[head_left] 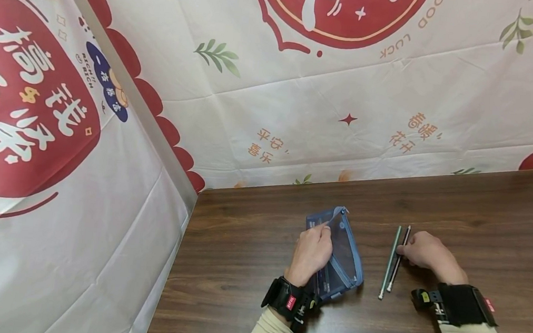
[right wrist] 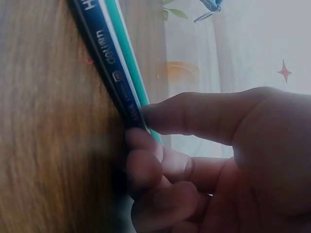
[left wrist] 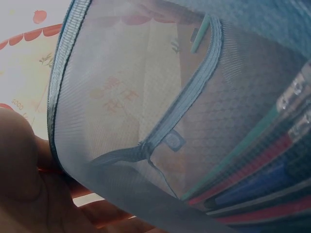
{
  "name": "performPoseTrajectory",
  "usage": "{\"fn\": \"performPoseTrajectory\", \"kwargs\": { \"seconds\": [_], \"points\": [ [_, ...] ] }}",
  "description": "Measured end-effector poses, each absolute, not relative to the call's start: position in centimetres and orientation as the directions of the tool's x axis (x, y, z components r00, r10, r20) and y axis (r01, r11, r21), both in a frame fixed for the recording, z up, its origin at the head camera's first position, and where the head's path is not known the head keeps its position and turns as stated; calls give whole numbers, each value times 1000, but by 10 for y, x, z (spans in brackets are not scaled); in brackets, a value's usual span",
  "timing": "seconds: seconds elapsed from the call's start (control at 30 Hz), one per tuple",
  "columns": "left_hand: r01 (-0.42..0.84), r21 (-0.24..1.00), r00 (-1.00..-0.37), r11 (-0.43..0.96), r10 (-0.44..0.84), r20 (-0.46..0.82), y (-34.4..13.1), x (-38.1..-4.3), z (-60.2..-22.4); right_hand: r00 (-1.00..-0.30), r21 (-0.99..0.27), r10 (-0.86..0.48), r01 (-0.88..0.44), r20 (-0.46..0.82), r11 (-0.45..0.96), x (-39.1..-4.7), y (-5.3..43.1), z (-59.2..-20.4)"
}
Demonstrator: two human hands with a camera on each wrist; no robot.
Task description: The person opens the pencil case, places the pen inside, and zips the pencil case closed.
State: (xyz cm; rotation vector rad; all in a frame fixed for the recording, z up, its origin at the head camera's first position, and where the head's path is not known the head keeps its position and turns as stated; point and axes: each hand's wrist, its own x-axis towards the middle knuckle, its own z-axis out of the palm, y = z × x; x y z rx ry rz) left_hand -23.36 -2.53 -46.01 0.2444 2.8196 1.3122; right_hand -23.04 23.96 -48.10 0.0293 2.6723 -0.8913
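My left hand [head_left: 312,252] grips the edge of a blue mesh zip pencil case [head_left: 350,242], whose top gapes along the zipper. Through the mesh in the left wrist view, several pencils [left wrist: 243,189] show inside, among them green, pink and blue ones. Thumb and fingertips of my right hand [head_left: 427,252] pinch a dark pencil [head_left: 398,262] by its middle. Right beside it lies a green pencil [head_left: 390,262], roughly parallel. White lettering runs along the dark pencil [right wrist: 109,63] in the right wrist view.
Everything stands on a dark brown wooden table [head_left: 235,248]. A white printed cloth [head_left: 301,101] hangs along the table's far edge. Another cloth-covered panel [head_left: 98,236] borders the left side. Each wrist wears a black strap with a camera.
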Motion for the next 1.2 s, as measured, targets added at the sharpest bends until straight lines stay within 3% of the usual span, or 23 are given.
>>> {"fn": "performPoseTrajectory", "kwargs": {
  "seconds": [1.2],
  "points": [
    [121,756,-989,644,141,38,-24,-234,-461,-943,-578,-63,147,-327,803,-232,242,-482]
  ]
}}
